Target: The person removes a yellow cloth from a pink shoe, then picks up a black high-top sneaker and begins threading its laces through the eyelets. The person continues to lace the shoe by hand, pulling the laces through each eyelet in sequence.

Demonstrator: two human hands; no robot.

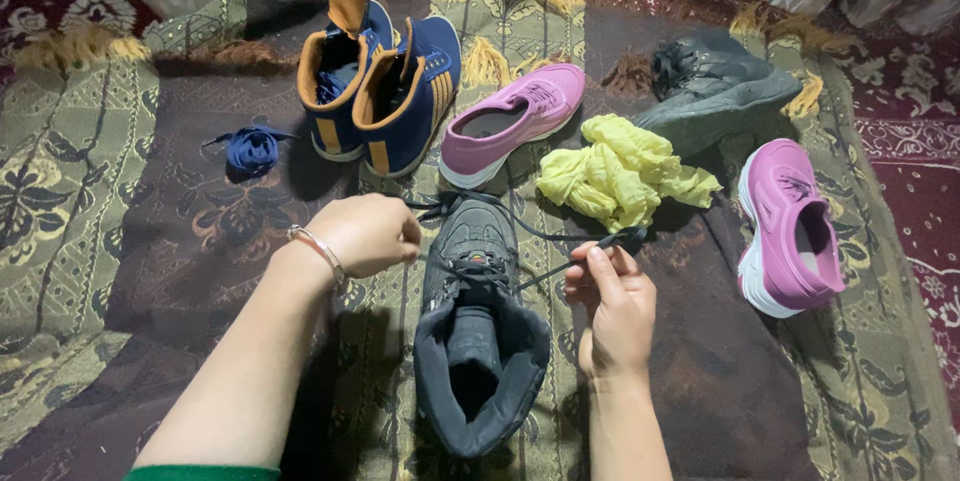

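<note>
Both hands (pixel 490 271) pinching black laces (pixel 560 241) of a dark grey shoe (pixel 478 331) on patterned cloth (pixel 120 201).

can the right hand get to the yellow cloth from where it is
Probably yes. The right hand pinches a black lace end just below the yellow cloth, with only bare blanket between them. It would need to drop the lace first.

I note a patterned blanket (pixel 120 201) bearing blue boots (pixel 380 91) far, pink shoes (pixel 510 121), yellow cloth (pixel 620 171), dark shoe (pixel 475 341) near.
</note>
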